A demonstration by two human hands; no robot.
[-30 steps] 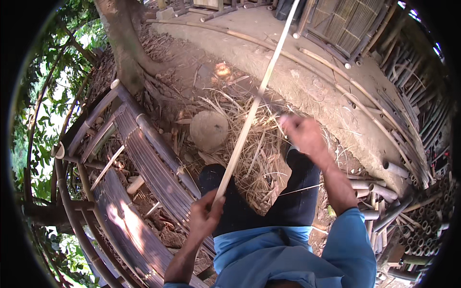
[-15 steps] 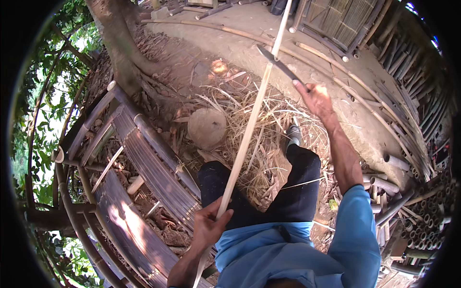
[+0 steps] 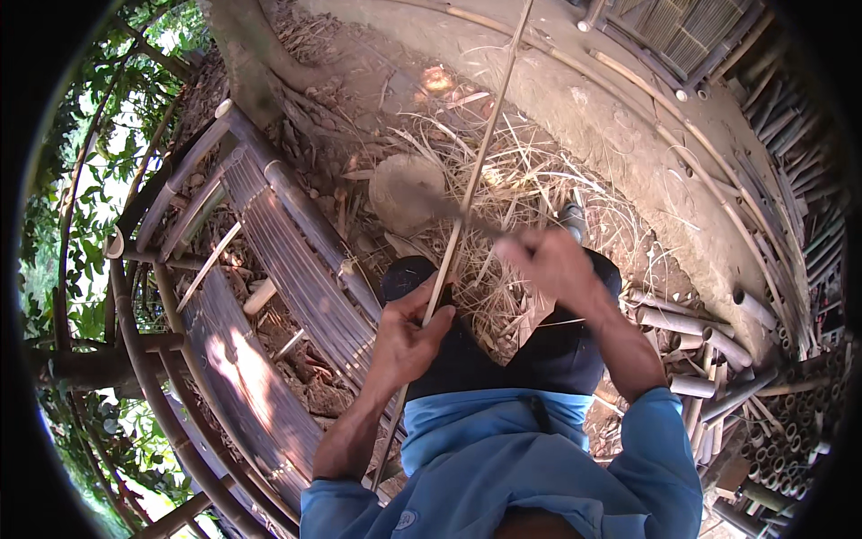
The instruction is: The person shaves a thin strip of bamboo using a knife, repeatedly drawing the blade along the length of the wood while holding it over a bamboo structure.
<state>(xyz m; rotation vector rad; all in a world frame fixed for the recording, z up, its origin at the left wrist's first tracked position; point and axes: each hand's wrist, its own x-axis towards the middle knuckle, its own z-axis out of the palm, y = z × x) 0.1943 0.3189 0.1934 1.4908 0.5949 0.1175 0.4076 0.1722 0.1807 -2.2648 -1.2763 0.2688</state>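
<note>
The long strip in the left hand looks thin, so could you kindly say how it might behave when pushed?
The strip seems fairly stiff, running nearly straight beyond the left hand. Being slender, it would probably flex under a sideways push. It also looks light for its length, given how thin it is.

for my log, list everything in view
Bamboo strip: one, tan, centre
Knife: one, dark, crossing strip
Shavings: many, pale, ground ahead
Round block: one, tan, beside shavings
Bamboo bench: one, brown, left
Tree trunk: one, brown, upper left
Foliage: uncountable, green, left
Bamboo poles: several, tan, right
Bamboo tubes: many, tan, lower right
Slatted panel: one, tan, top right
Trousers: one, black, centre
Shirt: one, blue, bottom
Left grip: one, bare, on strip
Right grip: one, bare, on knife
</note>
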